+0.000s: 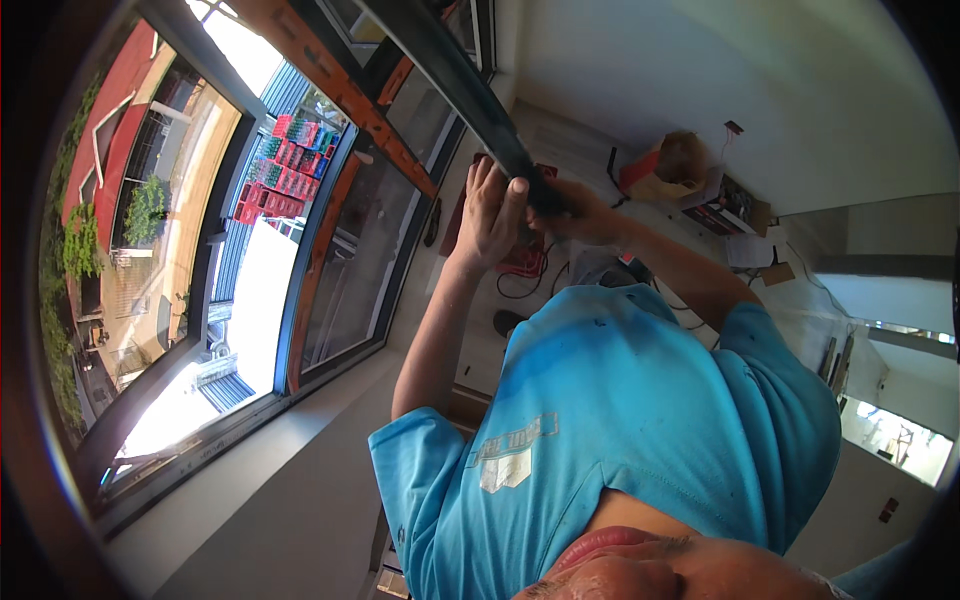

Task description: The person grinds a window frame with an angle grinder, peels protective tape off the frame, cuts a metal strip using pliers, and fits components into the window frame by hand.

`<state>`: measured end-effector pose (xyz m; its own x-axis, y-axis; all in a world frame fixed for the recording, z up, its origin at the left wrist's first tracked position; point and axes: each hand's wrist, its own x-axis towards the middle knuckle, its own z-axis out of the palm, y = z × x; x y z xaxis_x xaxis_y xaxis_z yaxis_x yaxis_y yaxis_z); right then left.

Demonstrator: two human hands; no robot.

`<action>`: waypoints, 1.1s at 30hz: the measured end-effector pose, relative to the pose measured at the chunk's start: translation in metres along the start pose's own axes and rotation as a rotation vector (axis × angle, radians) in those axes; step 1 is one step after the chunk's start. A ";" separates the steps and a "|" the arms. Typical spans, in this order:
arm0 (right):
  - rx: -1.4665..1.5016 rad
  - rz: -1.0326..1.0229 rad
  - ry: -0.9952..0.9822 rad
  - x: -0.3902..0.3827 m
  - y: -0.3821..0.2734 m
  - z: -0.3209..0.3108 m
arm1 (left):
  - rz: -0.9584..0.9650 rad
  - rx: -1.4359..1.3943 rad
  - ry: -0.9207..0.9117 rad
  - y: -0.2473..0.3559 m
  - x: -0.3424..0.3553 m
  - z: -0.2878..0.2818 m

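A long dark metal bar (455, 85), like a frame profile, slants from the top edge down to my hands. At its lower part my left hand (488, 218) holds its left side, thumb along the near face and fingers pointing up. My right hand (580, 215) is closed round the lower end of the bar, close beside the left hand. Its fingers are in shadow and partly hidden by the dark end. Whether a separate small dark tool is there too, I cannot tell. Both forearms reach forward from my blue shirt (620, 370).
To the left stand open dark-framed windows with an orange-brown upright (325, 240); stacked red crates (285, 170) show outside. On the floor lie a red case (525, 262), black cables (520, 296), a paper bag (668, 165) and an open cardboard box (725, 203). A white wall (800, 110) rises at right.
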<state>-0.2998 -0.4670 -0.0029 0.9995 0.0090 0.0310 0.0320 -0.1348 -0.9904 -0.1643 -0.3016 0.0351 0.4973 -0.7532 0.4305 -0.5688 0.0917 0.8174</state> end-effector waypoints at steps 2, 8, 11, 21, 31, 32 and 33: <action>-0.206 0.016 0.170 -0.003 0.015 -0.045 | -0.139 -0.034 -0.003 -0.004 0.026 0.000; -0.472 -0.005 0.426 0.048 0.062 -0.190 | -0.324 0.035 0.245 -0.055 0.132 -0.018; -0.409 0.172 0.287 0.118 0.068 -0.281 | -0.382 0.109 0.430 -0.077 0.195 -0.031; -0.984 -0.950 -0.233 0.433 0.017 -0.409 | -0.317 1.395 0.118 -0.135 0.293 -0.072; -1.031 -0.841 -0.465 0.536 0.064 -0.384 | -0.750 1.276 0.148 -0.206 0.279 -0.074; -1.060 -0.757 -0.478 0.536 0.066 -0.383 | -0.748 1.268 0.171 -0.210 0.277 -0.073; -1.006 -0.825 -0.471 0.536 0.066 -0.382 | -0.759 1.261 0.169 -0.212 0.276 -0.072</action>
<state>0.2395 -0.8499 -0.0003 0.6003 0.7385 0.3071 0.7986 -0.5746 -0.1792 0.1406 -0.4823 0.0078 0.9472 -0.2699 0.1732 -0.2800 -0.9593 0.0364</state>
